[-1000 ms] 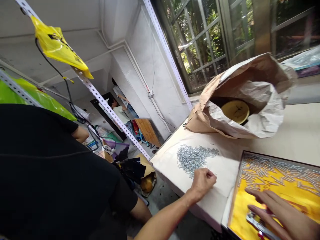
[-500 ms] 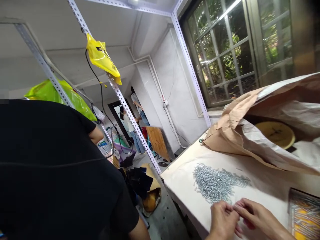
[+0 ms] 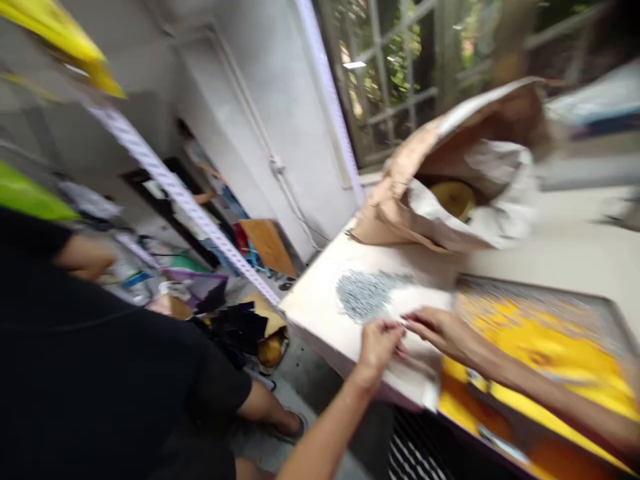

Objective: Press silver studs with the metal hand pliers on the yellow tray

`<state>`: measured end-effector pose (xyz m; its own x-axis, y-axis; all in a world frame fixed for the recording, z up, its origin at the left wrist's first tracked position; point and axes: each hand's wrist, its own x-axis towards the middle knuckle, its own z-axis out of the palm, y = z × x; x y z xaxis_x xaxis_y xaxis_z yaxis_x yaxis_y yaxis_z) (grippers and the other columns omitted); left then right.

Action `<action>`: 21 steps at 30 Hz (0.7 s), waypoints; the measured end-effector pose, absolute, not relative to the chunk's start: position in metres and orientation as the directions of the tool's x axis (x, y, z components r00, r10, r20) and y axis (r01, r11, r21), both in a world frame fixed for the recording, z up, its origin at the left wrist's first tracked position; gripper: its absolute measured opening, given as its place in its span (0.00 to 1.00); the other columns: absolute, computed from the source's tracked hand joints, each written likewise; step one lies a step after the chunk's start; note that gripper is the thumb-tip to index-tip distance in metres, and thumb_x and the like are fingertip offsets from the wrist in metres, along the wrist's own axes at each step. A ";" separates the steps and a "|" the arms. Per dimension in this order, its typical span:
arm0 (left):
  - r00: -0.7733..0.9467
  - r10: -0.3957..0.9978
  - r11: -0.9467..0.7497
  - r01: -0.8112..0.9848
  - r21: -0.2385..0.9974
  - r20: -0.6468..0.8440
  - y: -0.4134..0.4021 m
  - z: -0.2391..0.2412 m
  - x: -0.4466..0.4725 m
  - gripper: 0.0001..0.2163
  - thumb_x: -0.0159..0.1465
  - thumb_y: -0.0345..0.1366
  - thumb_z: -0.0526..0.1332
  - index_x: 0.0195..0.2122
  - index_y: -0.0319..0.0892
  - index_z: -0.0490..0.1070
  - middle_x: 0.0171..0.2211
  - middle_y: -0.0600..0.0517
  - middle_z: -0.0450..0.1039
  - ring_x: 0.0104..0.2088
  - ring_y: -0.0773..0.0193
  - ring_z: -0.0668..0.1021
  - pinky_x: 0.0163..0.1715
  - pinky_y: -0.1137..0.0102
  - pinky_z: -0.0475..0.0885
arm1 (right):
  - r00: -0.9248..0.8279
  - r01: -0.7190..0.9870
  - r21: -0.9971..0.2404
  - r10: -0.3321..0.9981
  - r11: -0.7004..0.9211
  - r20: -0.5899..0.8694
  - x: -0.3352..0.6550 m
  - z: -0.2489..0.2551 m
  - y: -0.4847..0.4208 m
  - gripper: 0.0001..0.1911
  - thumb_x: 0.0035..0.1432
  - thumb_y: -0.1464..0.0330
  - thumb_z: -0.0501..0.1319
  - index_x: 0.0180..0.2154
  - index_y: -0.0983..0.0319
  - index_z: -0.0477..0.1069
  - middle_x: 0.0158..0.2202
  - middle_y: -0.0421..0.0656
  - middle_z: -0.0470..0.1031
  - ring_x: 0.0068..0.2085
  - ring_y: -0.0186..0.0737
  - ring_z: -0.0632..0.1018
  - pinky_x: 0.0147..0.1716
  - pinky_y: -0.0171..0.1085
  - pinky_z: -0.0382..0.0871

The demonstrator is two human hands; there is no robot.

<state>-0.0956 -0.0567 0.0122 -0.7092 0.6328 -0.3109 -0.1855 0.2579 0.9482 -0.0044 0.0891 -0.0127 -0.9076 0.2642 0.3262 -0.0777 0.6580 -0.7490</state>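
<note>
The picture is smeared by motion. My left hand [image 3: 380,343] and my right hand [image 3: 440,332] meet fingertip to fingertip on a white sheet [image 3: 320,307], just below a pile of small silvery metal pieces [image 3: 363,295]. The left fingers are bunched as in a pinch; what they hold is too blurred to name. The right fingers reach toward the left hand. Right of my hands lies a yellow tray [image 3: 545,347] with more silvery pieces along its far side.
A crumpled brown paper sack [image 3: 450,167] with a yellow disc [image 3: 453,198] inside lies behind the pile. A window stands beyond it. A person in a black shirt [image 3: 100,360] sits at my left. Perforated shelf posts [image 3: 165,180] and floor clutter are further left.
The camera swung down and right, so the yellow tray is back in view. My right hand left the tray and joined my left hand below the pile.
</note>
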 end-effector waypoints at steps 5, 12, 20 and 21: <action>-0.533 0.788 0.304 -0.102 0.947 -0.310 -0.048 0.033 -0.068 0.19 0.51 0.43 0.72 0.37 0.37 0.73 0.19 0.57 0.72 0.18 0.70 0.73 0.21 0.75 0.70 | -0.913 0.090 -0.505 0.274 0.858 0.303 0.099 0.013 0.107 0.18 0.73 0.62 0.50 0.43 0.64 0.76 0.40 0.50 0.76 0.38 0.42 0.76 0.38 0.38 0.68; -0.325 0.817 0.522 0.066 0.850 -0.476 -0.027 0.022 -0.030 0.13 0.57 0.41 0.71 0.34 0.37 0.72 0.16 0.57 0.71 0.15 0.71 0.71 0.17 0.77 0.67 | -0.928 0.333 -0.365 0.372 0.869 0.039 0.180 -0.022 0.093 0.08 0.67 0.67 0.61 0.43 0.64 0.74 0.41 0.47 0.73 0.37 0.39 0.74 0.32 0.36 0.63; -0.323 0.671 0.723 0.086 0.686 -0.667 -0.020 0.018 -0.016 0.11 0.60 0.37 0.71 0.27 0.38 0.72 0.13 0.58 0.67 0.12 0.74 0.66 0.14 0.80 0.59 | -0.929 0.344 -0.330 0.370 0.879 0.019 0.180 -0.049 0.091 0.09 0.70 0.74 0.52 0.39 0.62 0.70 0.36 0.45 0.72 0.32 0.38 0.69 0.27 0.39 0.52; -0.321 0.647 0.745 0.076 0.662 -0.691 -0.019 0.017 -0.015 0.11 0.59 0.38 0.72 0.27 0.38 0.72 0.13 0.58 0.67 0.12 0.75 0.65 0.13 0.80 0.59 | -0.934 0.324 -0.336 0.356 0.884 0.035 0.180 -0.050 0.092 0.10 0.70 0.75 0.51 0.39 0.62 0.70 0.36 0.45 0.72 0.32 0.38 0.69 0.27 0.39 0.51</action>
